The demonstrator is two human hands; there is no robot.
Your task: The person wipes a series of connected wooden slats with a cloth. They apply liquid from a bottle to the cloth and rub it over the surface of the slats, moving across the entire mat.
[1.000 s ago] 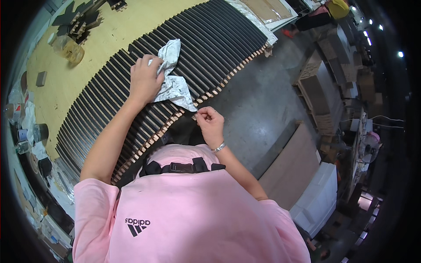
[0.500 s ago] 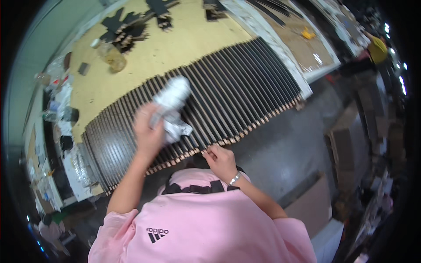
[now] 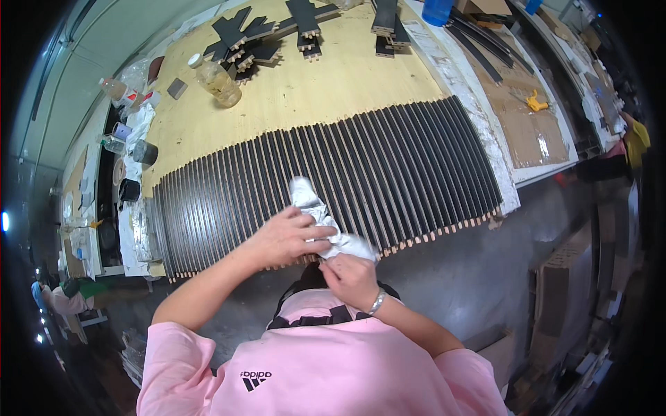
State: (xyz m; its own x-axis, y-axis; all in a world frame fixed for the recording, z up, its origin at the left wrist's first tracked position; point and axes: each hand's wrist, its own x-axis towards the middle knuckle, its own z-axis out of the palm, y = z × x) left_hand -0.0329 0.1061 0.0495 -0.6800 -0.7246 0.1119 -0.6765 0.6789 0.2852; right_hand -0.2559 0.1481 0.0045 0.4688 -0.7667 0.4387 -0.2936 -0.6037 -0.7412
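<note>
Our left hand (image 3: 295, 238) has dropped beside our right hand (image 3: 352, 281) since the earlier frame. One yellowish wooden table (image 3: 291, 90) bears one row of slim black strips (image 3: 406, 166), too many to count, pointing away from us, right hand at their near ends. Our left clasps one crumpled white cloth (image 3: 312, 205) over them; our right's hold we cannot tell.

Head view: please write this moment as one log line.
left hand: holding white cloth; right hand: beside cloth, grip unclear; dark strips: side by side on table

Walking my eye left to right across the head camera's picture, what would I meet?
Black cup, small grey block, white-capped bottle, left hand, right hand, blue container, yellow object.
</note>
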